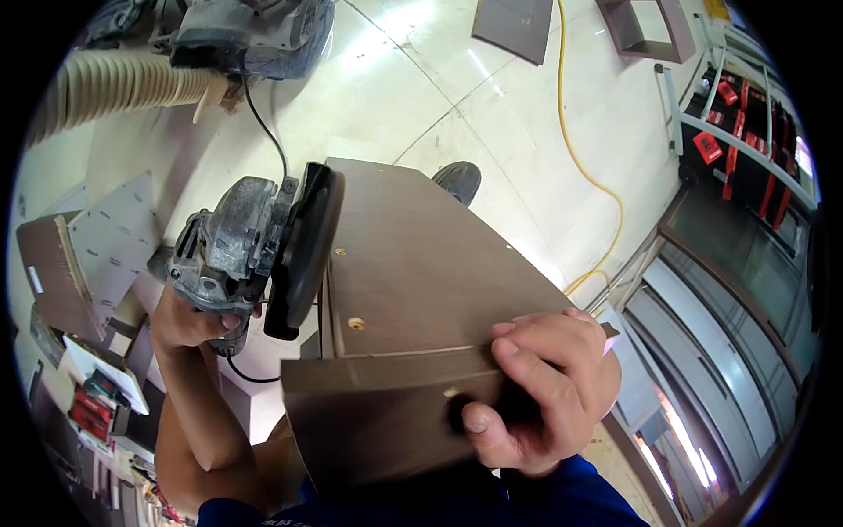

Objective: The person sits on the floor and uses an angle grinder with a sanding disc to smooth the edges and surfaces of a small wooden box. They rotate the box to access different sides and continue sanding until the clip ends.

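Note:
On the left, my left hand (202,318) is closed around the handle of a corded power tool (233,250). It has a worn grey housing, and a black disc (319,246) faces the wood; the tool looks like a grinder or sander. The disc is close to the left edge of a brown wooden panel piece (413,263); contact cannot be made out. A board (369,422) crosses its near end. My right hand (553,386) grips this near board at its right, with fingers over the top and thumb on the front. Small brass-coloured fittings (356,324) dot the panel.
A ribbed beige hose (132,88) and a dusty machine (255,39) stand at the far left. Along the tiled floor runs a yellow cord (571,132). Loose boards (88,255) lie left. A rack (742,140) with red-and-black items and stacked panels (711,351) line the right.

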`<move>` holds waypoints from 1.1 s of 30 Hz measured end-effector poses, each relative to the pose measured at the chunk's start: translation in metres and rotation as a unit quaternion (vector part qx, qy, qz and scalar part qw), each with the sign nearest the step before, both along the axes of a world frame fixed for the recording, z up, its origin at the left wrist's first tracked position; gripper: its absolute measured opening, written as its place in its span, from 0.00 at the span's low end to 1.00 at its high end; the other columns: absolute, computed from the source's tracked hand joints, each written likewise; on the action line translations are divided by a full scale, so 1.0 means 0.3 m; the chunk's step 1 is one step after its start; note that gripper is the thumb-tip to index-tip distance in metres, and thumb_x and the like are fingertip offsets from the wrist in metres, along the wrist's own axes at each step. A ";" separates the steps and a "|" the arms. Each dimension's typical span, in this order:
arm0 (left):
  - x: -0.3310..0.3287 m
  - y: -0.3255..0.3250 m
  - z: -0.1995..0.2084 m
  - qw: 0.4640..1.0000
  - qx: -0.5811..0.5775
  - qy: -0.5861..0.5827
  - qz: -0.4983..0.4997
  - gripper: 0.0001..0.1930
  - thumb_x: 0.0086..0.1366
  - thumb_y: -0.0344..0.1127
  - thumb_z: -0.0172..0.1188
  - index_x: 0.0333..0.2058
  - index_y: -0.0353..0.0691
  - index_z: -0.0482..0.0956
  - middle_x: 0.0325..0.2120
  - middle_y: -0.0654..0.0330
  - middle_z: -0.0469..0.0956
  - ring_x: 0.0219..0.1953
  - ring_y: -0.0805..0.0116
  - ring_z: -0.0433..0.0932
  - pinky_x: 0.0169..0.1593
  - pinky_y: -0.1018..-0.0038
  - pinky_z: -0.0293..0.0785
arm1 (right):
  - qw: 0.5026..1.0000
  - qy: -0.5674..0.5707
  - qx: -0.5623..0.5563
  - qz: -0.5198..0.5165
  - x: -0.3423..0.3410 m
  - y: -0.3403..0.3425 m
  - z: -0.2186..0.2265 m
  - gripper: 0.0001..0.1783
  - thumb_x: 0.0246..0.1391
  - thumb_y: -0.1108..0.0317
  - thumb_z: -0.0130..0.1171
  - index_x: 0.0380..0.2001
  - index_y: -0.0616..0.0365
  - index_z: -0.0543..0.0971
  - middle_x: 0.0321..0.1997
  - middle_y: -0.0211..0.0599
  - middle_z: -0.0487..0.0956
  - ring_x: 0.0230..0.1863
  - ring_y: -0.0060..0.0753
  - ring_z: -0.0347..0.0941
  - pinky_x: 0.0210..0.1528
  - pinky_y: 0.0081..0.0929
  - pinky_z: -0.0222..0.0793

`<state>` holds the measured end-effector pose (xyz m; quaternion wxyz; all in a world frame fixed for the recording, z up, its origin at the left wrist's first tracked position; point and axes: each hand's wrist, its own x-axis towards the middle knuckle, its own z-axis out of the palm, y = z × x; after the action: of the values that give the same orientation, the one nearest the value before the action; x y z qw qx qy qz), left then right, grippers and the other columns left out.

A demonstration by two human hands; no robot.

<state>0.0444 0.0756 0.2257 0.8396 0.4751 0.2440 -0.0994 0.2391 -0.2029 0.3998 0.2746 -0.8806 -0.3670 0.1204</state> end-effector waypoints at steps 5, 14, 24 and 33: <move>-0.009 0.053 0.141 0.994 0.070 0.088 -0.016 0.31 0.50 0.36 0.75 0.50 0.29 0.72 0.32 0.54 0.81 0.31 0.64 0.80 0.36 0.68 0.78 | 0.996 0.043 0.071 -0.013 0.010 -0.020 0.006 0.14 0.38 0.60 0.70 0.31 0.52 0.85 0.39 0.33 0.85 0.39 0.36 0.79 0.50 0.36 0.65; 0.034 0.082 0.202 0.985 0.068 0.128 -0.092 0.38 0.48 0.37 0.79 0.53 0.31 0.67 0.32 0.55 0.80 0.31 0.67 0.81 0.36 0.70 0.78 | 0.995 0.031 0.093 -0.012 0.024 -0.032 -0.006 0.13 0.34 0.64 0.71 0.29 0.51 0.84 0.39 0.32 0.85 0.39 0.36 0.79 0.45 0.33 0.67; 0.140 0.176 0.043 0.933 0.172 0.177 -0.263 0.26 0.47 0.30 0.72 0.47 0.33 0.76 0.39 0.62 0.79 0.44 0.72 0.75 0.52 0.72 0.72 | 0.996 0.039 0.075 -0.004 0.003 -0.014 -0.002 0.11 0.41 0.61 0.70 0.27 0.52 0.81 0.39 0.36 0.85 0.38 0.40 0.79 0.48 0.37 0.66; 0.235 0.183 0.044 0.934 0.100 0.110 -0.325 0.29 0.49 0.26 0.72 0.51 0.33 0.72 0.38 0.59 0.79 0.39 0.69 0.78 0.46 0.72 0.75 | 0.999 0.024 0.041 -0.002 -0.019 -0.017 0.015 0.17 0.51 0.57 0.64 0.29 0.60 0.72 0.37 0.47 0.80 0.39 0.44 0.74 0.49 0.43 0.66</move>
<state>0.1150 0.1305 0.2390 0.6772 0.5962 0.1761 -0.3935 0.2333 -0.2081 0.4042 0.3194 -0.8661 -0.3632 0.1260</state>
